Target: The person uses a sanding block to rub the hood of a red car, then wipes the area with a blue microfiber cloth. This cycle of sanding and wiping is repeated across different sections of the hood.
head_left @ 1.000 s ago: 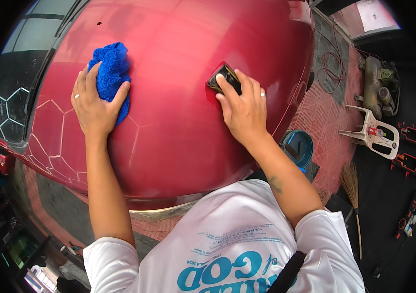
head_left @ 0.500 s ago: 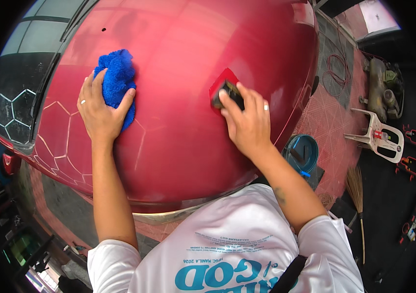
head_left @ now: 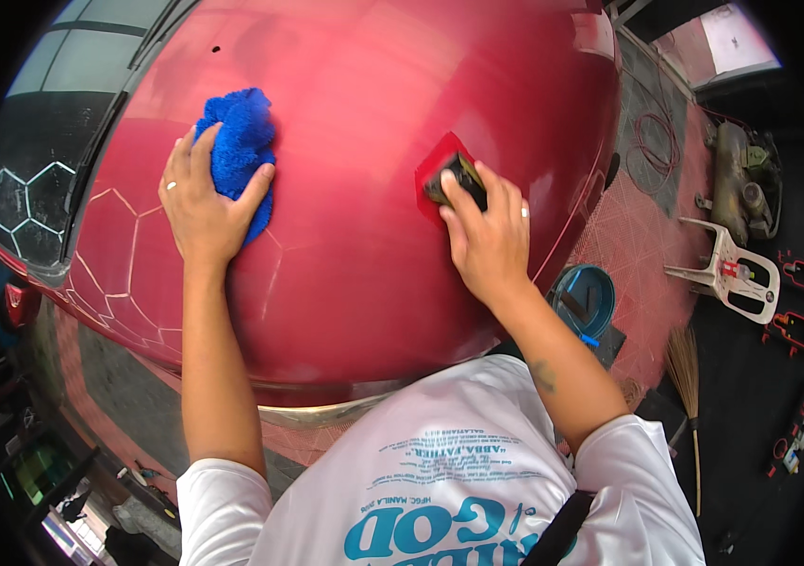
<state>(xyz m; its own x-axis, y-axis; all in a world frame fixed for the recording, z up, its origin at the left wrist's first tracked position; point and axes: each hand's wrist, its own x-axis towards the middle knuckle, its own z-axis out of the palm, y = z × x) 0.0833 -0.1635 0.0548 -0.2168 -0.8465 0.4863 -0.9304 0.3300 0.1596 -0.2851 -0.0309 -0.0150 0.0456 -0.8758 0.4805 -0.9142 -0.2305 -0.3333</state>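
Note:
A glossy red car hood (head_left: 345,283) curves beneath both hands. On its left part my left hand (head_left: 202,212) is closed around a bunched blue microfiber towel (head_left: 243,127), which rests on the paint. My right hand (head_left: 494,245) grips a small dark block applicator (head_left: 463,179) between thumb and fingers, on the right half of the hood. A bright red cloth or pad (head_left: 432,162) lies under the block and sticks out at its far and left sides. The block's underside is hidden.
The windshield (head_left: 20,203) and a wiper lie at the left. Right of the hood are a blue bucket (head_left: 600,283) with a dark item inside, a white plastic chair (head_left: 727,269), a broom (head_left: 683,363), a compressor tank (head_left: 730,179) and a coiled hose (head_left: 652,141).
The view has shifted slightly, and the hood, towel and both hands appear a little farther right. The block is turned slightly, with more red showing at its left. Both holds are unchanged.

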